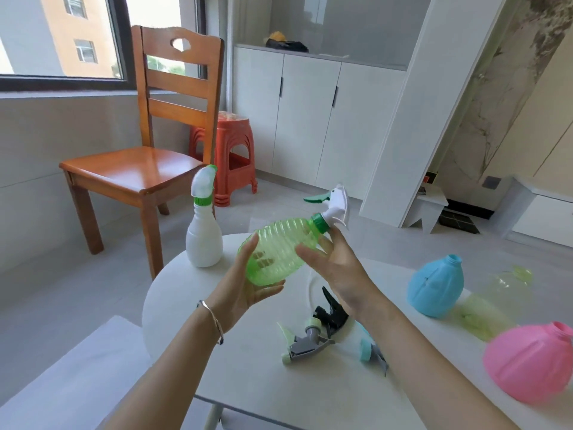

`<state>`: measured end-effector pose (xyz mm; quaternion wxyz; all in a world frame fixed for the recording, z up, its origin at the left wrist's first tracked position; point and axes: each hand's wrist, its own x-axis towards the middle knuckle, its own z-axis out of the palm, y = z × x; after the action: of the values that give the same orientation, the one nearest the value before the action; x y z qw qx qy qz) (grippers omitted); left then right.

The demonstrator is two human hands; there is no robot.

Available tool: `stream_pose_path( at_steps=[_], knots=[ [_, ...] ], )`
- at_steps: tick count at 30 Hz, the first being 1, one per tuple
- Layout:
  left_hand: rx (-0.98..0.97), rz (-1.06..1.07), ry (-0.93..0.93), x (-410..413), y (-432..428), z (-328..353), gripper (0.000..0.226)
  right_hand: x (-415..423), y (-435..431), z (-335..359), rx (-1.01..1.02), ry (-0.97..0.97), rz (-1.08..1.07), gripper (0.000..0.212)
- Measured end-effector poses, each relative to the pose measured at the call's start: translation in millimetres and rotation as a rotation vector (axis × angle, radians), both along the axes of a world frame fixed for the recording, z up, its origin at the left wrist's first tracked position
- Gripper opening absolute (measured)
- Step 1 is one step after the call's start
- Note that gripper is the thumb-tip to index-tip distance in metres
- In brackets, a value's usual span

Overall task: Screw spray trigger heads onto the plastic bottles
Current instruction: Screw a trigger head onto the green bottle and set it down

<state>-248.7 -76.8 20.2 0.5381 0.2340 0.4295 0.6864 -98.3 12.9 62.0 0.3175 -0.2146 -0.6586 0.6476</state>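
A ribbed green bottle (279, 243) hangs tilted above the white table (248, 367), neck pointing up and right. A white and green spray trigger head (333, 203) sits on its neck. My left hand (248, 280) cups the bottle's base from below. My right hand (338, 268) holds its upper side near the neck. A white bottle (204, 231) with a trigger head on it stands at the table's far left edge. Blue (435, 287), pale yellow-green (496, 293) and pink (533, 364) bottles stand headless on the right. Three loose trigger heads lie near the middle: grey (305, 342), black (331, 311) and teal (370, 349).
A wooden chair (142, 169) stands beyond the table on the left, with a red plastic stool (232, 156) behind it. White cabinets (310, 119) line the far wall. A low white stool (429, 203) sits on the floor at the right.
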Motion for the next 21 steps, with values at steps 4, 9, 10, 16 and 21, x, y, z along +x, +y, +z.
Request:
stream_pose_path(
  at_steps=[4, 9, 10, 16, 21],
  knots=[
    [0.025, 0.017, -0.096, -16, -5, -3, 0.071, -33, -9, -8, 0.077, -0.094, -0.022, 0.062],
    [-0.145, 0.139, 0.14, -44, -14, -4, 0.063, -71, -8, -15, 0.138, -0.135, -0.053, 0.063],
    [-0.177, 0.181, 0.234, -50, -16, -5, 0.055, -79, -5, -18, 0.149, -0.143, -0.068, 0.064],
    [-0.309, 0.467, 0.651, -99, -34, -31, 0.039, -114, 22, -44, 0.222, -0.292, -0.144, 0.067],
    [-0.432, 0.434, 0.943, -121, -49, -55, 0.056, -136, 38, -70, 0.286, -0.412, -0.149, 0.077]
  ],
)
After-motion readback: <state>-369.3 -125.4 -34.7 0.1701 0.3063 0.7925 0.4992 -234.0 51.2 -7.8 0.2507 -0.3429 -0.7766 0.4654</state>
